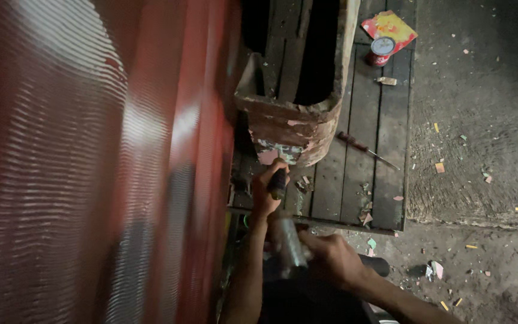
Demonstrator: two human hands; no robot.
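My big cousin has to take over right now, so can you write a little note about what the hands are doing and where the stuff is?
Left hand: fingers closed around a dark tool handle, its tip at the worn, paint-flaked curved metal piece on the dark wooden plank platform.
Right hand: grips a blurred silvery metal tool just below the left hand.
Nearby: a red-handled screwdriver lies on the planks; a red round tin sits at the far end.
Done: flakes lie on the planks and floor.
Left: patches of paint remain on the piece.

A blurred red ribbed panel [91, 162] walls off the hands' left; a worn wooden block [295, 120] stands ahead; open planks [361, 174] lie right.
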